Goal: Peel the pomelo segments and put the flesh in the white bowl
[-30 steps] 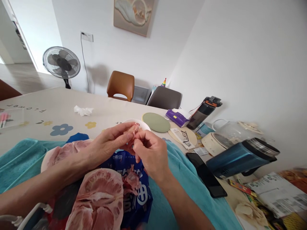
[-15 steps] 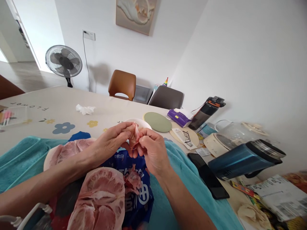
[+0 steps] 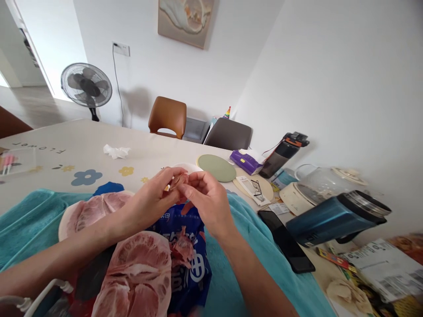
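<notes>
Above a blue printed plastic bag (image 3: 198,290), my left hand (image 3: 161,189) is closed around a small piece of pinkish pomelo (image 3: 178,180). My right hand (image 3: 206,196) pinches the same piece from the other side with thumb and fingers. Below my wrists lies a pomelo half (image 3: 139,268), cut face up with pink segments and pale pith. A second pomelo half (image 3: 82,215) is partly covered by my left forearm. Torn pink membrane scraps (image 3: 182,251) rest on the bag. Behind my hands, a white bowl (image 3: 188,167) shows only its rim.
A teal towel (image 3: 254,255) lies under the fruit. To the right are a black phone (image 3: 286,240), a blue tumbler (image 3: 333,218), a glass kettle (image 3: 327,185), a dark bottle (image 3: 280,154) and a purple tissue pack (image 3: 246,162). A crumpled tissue (image 3: 116,152) lies further back.
My fingers have shifted on the pomelo piece, and it has turned and moved slightly left. My right hand's fingers have opened out from a tighter curl. The pomelo halves stay put.
</notes>
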`<state>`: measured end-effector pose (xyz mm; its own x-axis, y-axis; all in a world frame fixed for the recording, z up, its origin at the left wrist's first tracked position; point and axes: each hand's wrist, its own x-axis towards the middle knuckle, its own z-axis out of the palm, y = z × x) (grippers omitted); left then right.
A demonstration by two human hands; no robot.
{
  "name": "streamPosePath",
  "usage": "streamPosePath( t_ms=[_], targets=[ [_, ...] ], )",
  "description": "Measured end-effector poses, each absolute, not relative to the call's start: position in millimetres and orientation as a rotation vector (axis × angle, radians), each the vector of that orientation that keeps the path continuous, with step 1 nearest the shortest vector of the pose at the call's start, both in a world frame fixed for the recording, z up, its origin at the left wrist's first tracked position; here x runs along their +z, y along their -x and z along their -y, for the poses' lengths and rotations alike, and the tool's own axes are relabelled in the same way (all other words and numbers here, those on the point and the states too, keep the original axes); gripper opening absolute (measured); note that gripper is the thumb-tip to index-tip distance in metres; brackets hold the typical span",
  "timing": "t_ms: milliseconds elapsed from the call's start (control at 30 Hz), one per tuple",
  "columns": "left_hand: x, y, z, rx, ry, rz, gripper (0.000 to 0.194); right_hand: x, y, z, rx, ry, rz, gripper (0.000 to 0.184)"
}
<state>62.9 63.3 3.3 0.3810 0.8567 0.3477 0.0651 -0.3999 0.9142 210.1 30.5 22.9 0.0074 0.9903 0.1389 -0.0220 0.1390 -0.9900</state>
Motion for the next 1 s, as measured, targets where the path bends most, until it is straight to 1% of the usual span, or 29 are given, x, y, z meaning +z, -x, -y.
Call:
streamPosePath(
  t_ms=[67, 133, 233, 300, 367, 433, 467, 567, 667, 767, 1000],
  targets=[
    [2.8, -62.4, -60.7, 1.157, -1.843, -0.831, 0.024, 23.5, -210.4, -30.7, 1.143, 1.07, 1.242, 0.024],
    [4.5, -62.8, -57.2, 1.179, -1.931, -0.819, 0.023, 23.2, -209.5, -29.8, 1.099, 1.085, 1.272, 0.018],
    [7.9, -63.9, -51.1, 1.178, -1.982, -0.806, 0.026, 21.0, -207.0, -27.2, 0.855, 1.197, 1.373, 0.009],
    [11.0, -63.2, -48.0, 1.155, -1.971, -0.81, 0.028, 19.7, -206.1, -25.9, 0.657, 1.27, 1.431, 0.01],
    [16.3, -59.9, -47.4, 1.108, -1.977, -0.795, 0.022, 19.6, -206.5, -25.4, 0.603, 1.282, 1.461, 0.013],
    [23.6, -53.5, -50.1, 1.007, -1.986, -0.754, 0.014, 21.1, -208.0, -25.5, 0.743, 1.235, 1.452, 0.015],
    [27.6, -49.3, -52.6, 0.954, -1.969, -0.728, 0.013, 22.2, -208.8, -25.8, 0.849, 1.204, 1.431, 0.016],
    [37.0, -36.4, -62.5, 0.717, -1.8, -0.595, 0.022, 24.8, -210.6, -26.9, 1.126, 1.111, 1.325, 0.017],
    [38.5, -29.6, -70.7, 0.587, -1.595, -0.542, 0.025, 26.2, -210.4, -27.7, 1.284, 1.035, 1.221, 0.012],
    [33.7, -31.9, -74.9, 0.588, -1.47, -0.496, 0.024, 27.9, -208.8, -27.8, 1.368, 0.996, 1.116, 0.01],
    [25.5, -41.4, -78.8, 0.682, -1.302, -0.448, 0.023, 30.0, -207.7, -29.0, 1.383, 0.972, 0.99, 0.007]
  ],
)
